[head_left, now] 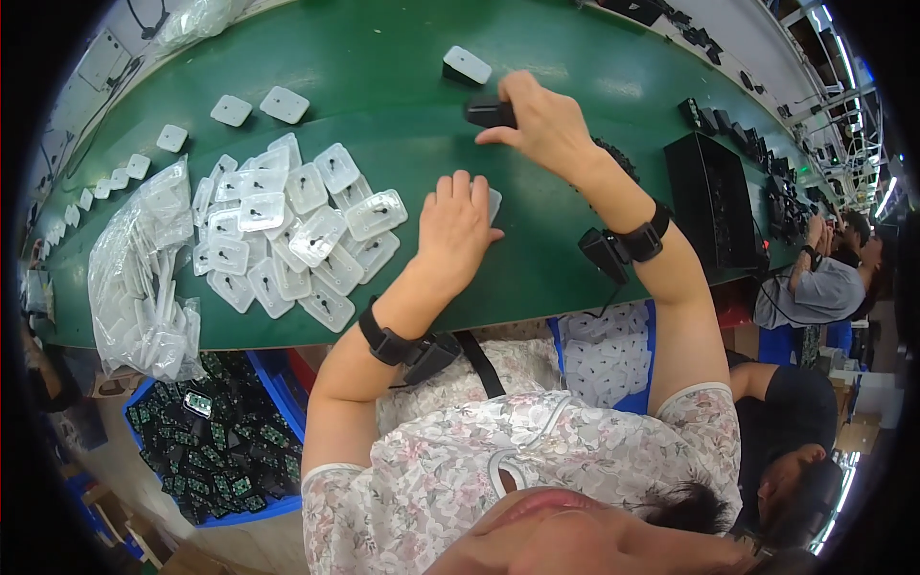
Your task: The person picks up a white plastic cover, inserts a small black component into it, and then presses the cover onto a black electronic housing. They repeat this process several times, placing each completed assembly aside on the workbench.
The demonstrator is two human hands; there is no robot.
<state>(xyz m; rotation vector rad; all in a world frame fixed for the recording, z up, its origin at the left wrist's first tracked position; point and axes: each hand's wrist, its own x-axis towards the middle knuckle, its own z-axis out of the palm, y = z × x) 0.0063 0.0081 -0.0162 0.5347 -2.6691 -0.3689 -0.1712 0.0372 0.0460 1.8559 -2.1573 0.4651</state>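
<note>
My left hand (450, 230) lies flat on the green table with its fingers stretched out. It covers most of a white plastic piece (494, 203), whose edge shows beside the fingers. Farther off, my right hand (546, 120) grips a small black plastic case (489, 112) between thumb and fingers. Just beyond that case sits a black case with a white lid (468, 65). To the left of my left hand spreads a loose pile of translucent white plastic covers (287, 216), each with a small dark piece on it.
A plastic bag of white covers (144, 268) lies at the table's left. White-topped pieces (230, 110) line the far left. On the right stands an open black box (709, 196). Blue bins below hold circuit boards (220, 441) and white parts (604, 359). Other people sit at the right.
</note>
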